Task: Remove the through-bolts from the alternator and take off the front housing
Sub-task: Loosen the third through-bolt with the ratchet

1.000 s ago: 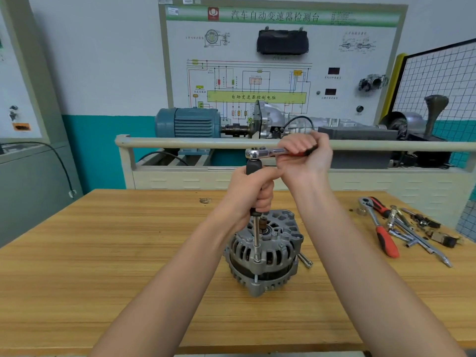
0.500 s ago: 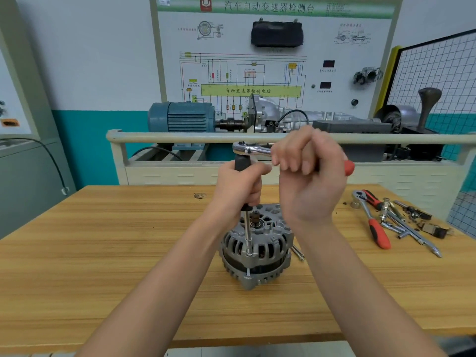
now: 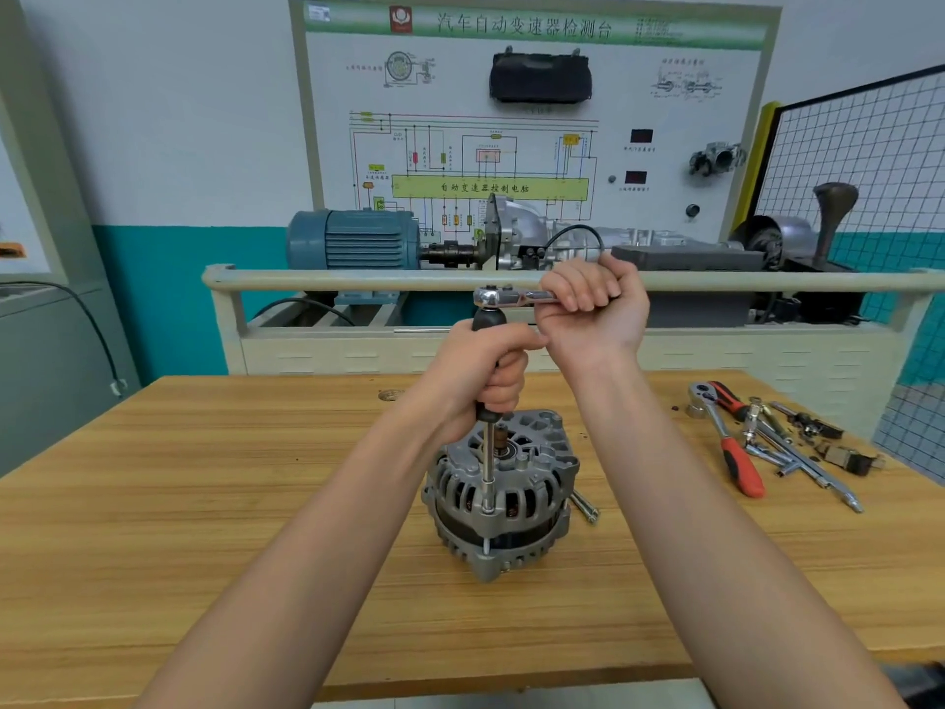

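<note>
From the head camera, the alternator (image 3: 500, 496) stands on end at the centre of the frame on the wooden bench (image 3: 204, 504), its ribbed cast-metal front housing (image 3: 532, 452) uppermost. It looks dense and rigid — heavy enough, I judge, to sit still under moderate torque, though its slotted, finned shell offers good purchase for fingers around the rim when the housing must be lifted. The casting is dull grey and slightly rough; edges of the vents may be sharp.

The left hand (image 3: 480, 371) is wrapped firmly round the black handle of an upright extension bar (image 3: 489, 468), whose polished steel shaft drops to a through-bolt (image 3: 486, 542) at the near rim of the housing. The right hand (image 3: 593, 309) is clenched on the ratchet (image 3: 503, 298) handle, just above centre, with its chrome head seated on the bar's top.

A loose bolt (image 3: 585, 506) lies touching the bench just right of the alternator. At the right edge — well apart — lie a red-handled ratchet (image 3: 726, 442) and scattered steel tools (image 3: 797, 452).
</note>
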Tool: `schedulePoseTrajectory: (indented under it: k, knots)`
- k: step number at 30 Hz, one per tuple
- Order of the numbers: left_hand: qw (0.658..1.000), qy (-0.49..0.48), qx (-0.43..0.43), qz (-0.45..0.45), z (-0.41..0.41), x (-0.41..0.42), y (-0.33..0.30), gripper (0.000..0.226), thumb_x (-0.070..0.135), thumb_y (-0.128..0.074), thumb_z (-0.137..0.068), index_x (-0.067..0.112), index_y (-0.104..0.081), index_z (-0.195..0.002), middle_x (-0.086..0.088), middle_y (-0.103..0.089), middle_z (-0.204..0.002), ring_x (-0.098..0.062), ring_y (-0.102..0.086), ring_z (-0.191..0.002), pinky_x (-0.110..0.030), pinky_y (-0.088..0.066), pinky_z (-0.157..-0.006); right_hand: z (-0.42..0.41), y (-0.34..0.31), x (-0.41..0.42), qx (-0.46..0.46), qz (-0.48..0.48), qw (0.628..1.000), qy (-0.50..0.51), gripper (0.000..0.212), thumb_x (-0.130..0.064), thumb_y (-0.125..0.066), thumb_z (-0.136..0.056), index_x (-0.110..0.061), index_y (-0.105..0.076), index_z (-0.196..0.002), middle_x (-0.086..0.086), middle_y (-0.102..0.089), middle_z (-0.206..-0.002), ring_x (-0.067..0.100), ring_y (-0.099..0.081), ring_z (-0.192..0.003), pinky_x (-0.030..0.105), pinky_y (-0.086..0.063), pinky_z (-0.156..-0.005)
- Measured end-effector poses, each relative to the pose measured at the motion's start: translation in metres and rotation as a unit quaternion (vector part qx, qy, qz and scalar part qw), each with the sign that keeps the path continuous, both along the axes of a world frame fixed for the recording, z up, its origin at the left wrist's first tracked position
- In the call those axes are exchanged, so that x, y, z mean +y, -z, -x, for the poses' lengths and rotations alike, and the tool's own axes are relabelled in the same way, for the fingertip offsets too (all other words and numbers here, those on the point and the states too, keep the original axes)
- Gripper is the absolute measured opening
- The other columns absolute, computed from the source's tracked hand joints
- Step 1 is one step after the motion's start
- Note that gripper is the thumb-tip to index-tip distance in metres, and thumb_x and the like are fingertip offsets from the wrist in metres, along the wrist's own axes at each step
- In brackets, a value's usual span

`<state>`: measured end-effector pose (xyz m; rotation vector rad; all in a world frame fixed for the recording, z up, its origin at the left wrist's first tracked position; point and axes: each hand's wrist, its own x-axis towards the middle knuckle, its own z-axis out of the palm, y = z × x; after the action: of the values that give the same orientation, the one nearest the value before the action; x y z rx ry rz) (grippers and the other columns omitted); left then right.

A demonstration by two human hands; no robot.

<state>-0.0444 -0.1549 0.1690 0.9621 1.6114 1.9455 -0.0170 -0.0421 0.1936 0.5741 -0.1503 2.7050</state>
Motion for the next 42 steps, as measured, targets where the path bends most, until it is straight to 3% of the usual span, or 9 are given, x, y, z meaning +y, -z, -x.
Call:
schedulePoseTrajectory:
  k: [8,15,18,21,24,29,35,38,42]
  knots:
    - [0.995,-0.097,0.008,-0.015,-0.004,0.004,0.0,0.056,-0.002,-0.048,-0.085,0.023,-0.028,-0.04,0.004,-0.022,-0.036,-0.009,-0.014,-0.03,-0.013,-0.016,-0.04,-0.034,0.003,-0.026,0.039,-0.142,0.966,0.214,0.043,-0.011,-0.04,-0.083,-0.018,-0.035,-0.041,-0.003,-0.029,-0.041,0.013,-0.026,-0.04,0.025,-0.027,-0.043]
    - [0.98,-0.194,0.036,0.001,-0.008,0.001,0.001,0.035,0.002,-0.05,-0.087,0.015,-0.041,-0.057,0.001,-0.037,-0.044,-0.012,-0.03,-0.039,-0.018,-0.025,-0.038,-0.048,0.018,-0.073,0.133,-0.361,0.752,0.535,0.023,-0.01,-0.041,-0.084,-0.021,-0.048,-0.064,0.0,-0.04,-0.053,0.02,-0.032,-0.048,0.03,-0.027,-0.049]
    - [0.985,-0.17,0.039,-0.018,-0.006,-0.003,0.002,0.041,0.0,-0.052,-0.087,0.017,-0.037,-0.052,0.004,-0.033,-0.038,-0.011,-0.025,-0.033,-0.015,-0.023,-0.036,-0.047,0.016,-0.067,0.134,-0.329,0.807,0.472,0.034,-0.005,-0.044,-0.082,-0.02,-0.043,-0.051,0.001,-0.036,-0.048,0.018,-0.031,-0.047,0.031,-0.026,-0.049]
    - [0.987,-0.146,0.065,-0.021,-0.002,-0.011,0.004,0.042,-0.001,-0.058,-0.084,0.015,-0.037,-0.052,0.003,-0.03,-0.039,-0.015,-0.025,-0.033,-0.018,-0.026,-0.038,-0.042,0.008,-0.046,0.113,-0.25,0.917,0.289,0.04,-0.006,-0.041,-0.082,-0.017,-0.039,-0.044,-0.002,-0.034,-0.044,0.015,-0.03,-0.043,0.029,-0.026,-0.047]
    - [0.992,-0.086,0.09,-0.021,0.001,-0.02,0.002,0.04,-0.002,-0.062,-0.081,0.013,-0.045,-0.049,-0.002,-0.035,-0.041,-0.018,-0.034,-0.036,-0.022,-0.034,-0.041,-0.028,0.002,-0.024,0.051,-0.153,0.981,0.11,0.041,-0.011,-0.043,-0.081,-0.018,-0.037,-0.04,-0.003,-0.03,-0.04,0.012,-0.027,-0.039,0.024,-0.027,-0.042]
    - [0.997,0.038,0.019,-0.057,0.001,-0.018,0.002,0.042,0.006,-0.064,-0.075,0.017,-0.038,-0.044,0.003,-0.028,-0.036,-0.01,-0.025,-0.029,-0.018,-0.024,-0.037,-0.004,-0.003,-0.011,-0.011,-0.046,0.999,-0.026,0.04,-0.011,-0.045,-0.079,-0.017,-0.034,-0.041,-0.005,-0.028,-0.038,0.011,-0.026,-0.033,0.022,-0.024,-0.037]
    - [0.998,-0.06,0.016,-0.033,0.002,-0.004,0.001,0.053,0.003,-0.05,-0.088,0.021,-0.025,-0.045,0.005,-0.019,-0.036,-0.009,-0.013,-0.029,-0.013,-0.016,-0.037,-0.018,0.002,-0.02,0.011,-0.071,0.991,0.116,0.047,-0.011,-0.038,-0.089,-0.018,-0.036,-0.042,-0.005,-0.029,-0.041,0.011,-0.026,-0.037,0.023,-0.027,-0.039]
    - [0.992,-0.12,0.025,-0.041,-0.001,-0.001,0.004,0.056,0.001,-0.051,-0.087,0.024,-0.029,-0.042,0.005,-0.022,-0.037,-0.01,-0.015,-0.031,-0.013,-0.017,-0.038,-0.036,0.011,-0.043,0.091,-0.22,0.924,0.3,0.046,-0.009,-0.037,-0.09,-0.021,-0.044,-0.047,-0.004,-0.036,-0.045,0.013,-0.032,-0.044,0.029,-0.03,-0.048]
    - [0.98,-0.184,0.057,-0.041,-0.005,0.001,0.003,0.016,0.011,-0.051,-0.079,0.01,-0.046,-0.065,-0.011,-0.035,-0.058,-0.023,-0.028,-0.055,-0.03,-0.027,-0.05,-0.043,0.021,-0.073,0.159,-0.372,0.74,0.537,0.022,-0.009,-0.042,-0.085,-0.016,-0.05,-0.066,0.0,-0.039,-0.054,0.016,-0.032,-0.048,0.026,-0.027,-0.05]
